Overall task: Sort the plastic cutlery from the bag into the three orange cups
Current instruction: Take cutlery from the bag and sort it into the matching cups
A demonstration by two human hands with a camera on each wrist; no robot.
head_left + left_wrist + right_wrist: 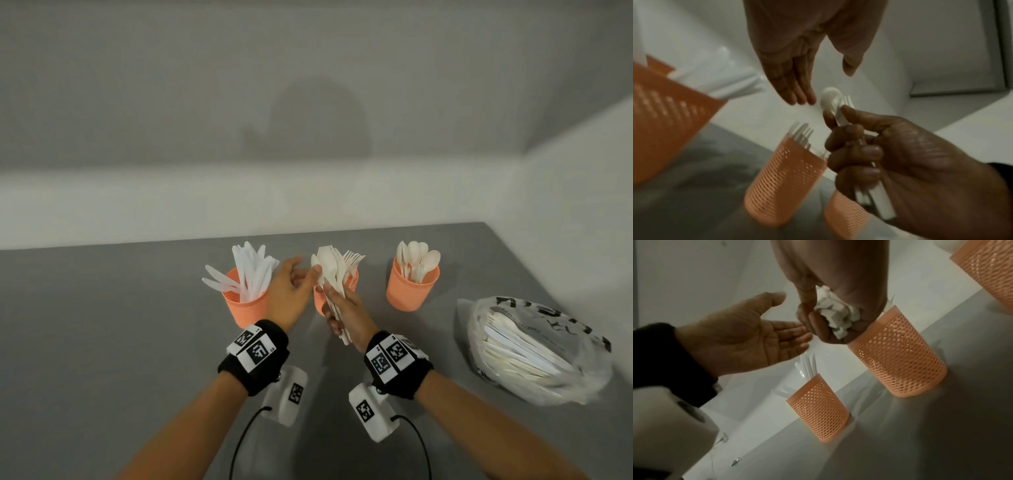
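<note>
The right hand (pixel 346 313) grips a fanned bundle of white plastic cutlery (pixel 330 274) above the middle orange mesh cup (pixel 320 301), which holds forks. The left hand (pixel 287 291), fingers straight and holding nothing, reaches toward the bundle. On the grey table (pixel 102 342), the left orange mesh cup (pixel 245 308) holds knives, the right orange mesh cup (pixel 409 291) spoons; the clear plastic bag (pixel 537 349) lies well right.

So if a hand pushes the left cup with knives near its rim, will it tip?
Probably yes: the left cup is tall, narrow mesh, likely light. Its knives stick far above the rim, some leaning left, so it seems top-heavy.
</note>
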